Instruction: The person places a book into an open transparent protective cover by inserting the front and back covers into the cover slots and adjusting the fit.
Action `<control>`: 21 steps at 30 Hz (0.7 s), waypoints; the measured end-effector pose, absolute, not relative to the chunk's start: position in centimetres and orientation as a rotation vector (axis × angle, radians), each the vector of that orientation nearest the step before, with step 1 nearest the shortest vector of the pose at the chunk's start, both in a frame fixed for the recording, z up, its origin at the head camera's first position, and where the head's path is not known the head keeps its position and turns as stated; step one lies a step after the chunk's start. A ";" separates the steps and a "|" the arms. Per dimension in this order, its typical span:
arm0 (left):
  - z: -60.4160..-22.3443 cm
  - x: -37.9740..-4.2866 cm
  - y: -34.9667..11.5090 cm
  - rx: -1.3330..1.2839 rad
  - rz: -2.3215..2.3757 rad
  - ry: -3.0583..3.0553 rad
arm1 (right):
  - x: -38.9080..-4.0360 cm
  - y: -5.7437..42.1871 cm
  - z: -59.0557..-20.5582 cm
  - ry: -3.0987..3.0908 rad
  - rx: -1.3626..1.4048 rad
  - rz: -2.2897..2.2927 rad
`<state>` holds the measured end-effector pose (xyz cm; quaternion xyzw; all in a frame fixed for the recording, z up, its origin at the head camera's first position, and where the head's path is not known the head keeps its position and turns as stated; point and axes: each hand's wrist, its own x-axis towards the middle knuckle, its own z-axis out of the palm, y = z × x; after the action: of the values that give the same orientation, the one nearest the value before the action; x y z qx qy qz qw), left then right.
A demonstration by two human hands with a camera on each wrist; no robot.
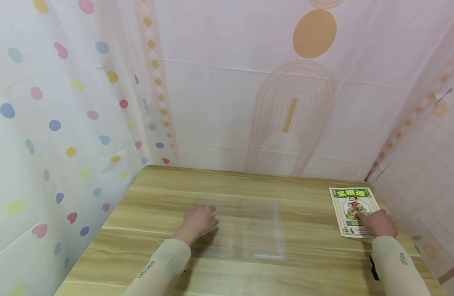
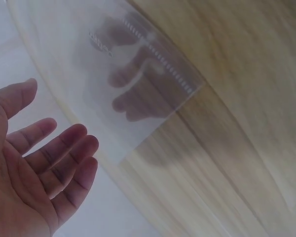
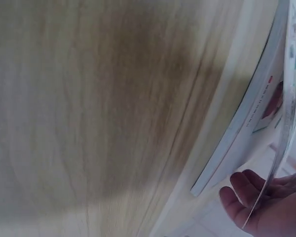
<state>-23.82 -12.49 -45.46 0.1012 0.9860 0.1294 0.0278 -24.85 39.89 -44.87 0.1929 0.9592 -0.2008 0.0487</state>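
My left hand point(image 1: 200, 222) hovers over the left part of a clear plastic sheet point(image 1: 249, 230) on the table. Its fingers are relaxed and hold nothing. In the left wrist view the sheet point(image 2: 103, 89) has a dotted line along one edge, and the hand's reflection or shadow shows on it. At the table's right side my right hand point(image 1: 380, 224) grips a thin book point(image 1: 339, 201) with a green-and-yellow title and a picture of several figures. In the right wrist view the fingers are underneath its near edge, raised over another white book point(image 3: 251, 123).
The wooden table point(image 1: 212, 181) has a back edge against a pale curtain point(image 1: 212, 102). A curtain with coloured dots point(image 1: 82, 135) hangs at the left, and a pale patterned cloth point(image 1: 430, 164) at the right.
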 end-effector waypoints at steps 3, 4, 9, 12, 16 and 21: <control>-45.6 -23.9 -12.4 0.311 0.399 3.041 | -24.8 39.8 -45.2 2.876 0.594 -0.618; -45.6 -23.9 -12.4 0.310 0.401 3.039 | -24.8 39.8 -45.3 2.870 0.592 -0.612; -45.9 -24.0 -12.3 0.316 0.406 3.046 | -24.6 39.5 -45.4 2.866 0.623 -0.599; -46.0 -24.0 -12.3 0.329 0.398 3.051 | -24.4 39.3 -45.3 2.854 0.636 -0.638; -46.0 -23.8 -12.2 0.342 0.393 3.045 | -24.2 39.5 -45.1 2.822 0.567 -0.670; -46.0 -23.7 -12.0 0.346 0.398 3.039 | -24.4 39.6 -45.3 2.758 0.548 -0.700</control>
<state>-23.73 -12.01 -46.01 0.1120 0.9849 0.1291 0.0283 -24.41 39.64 -45.33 0.1876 0.9448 -0.2398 0.1214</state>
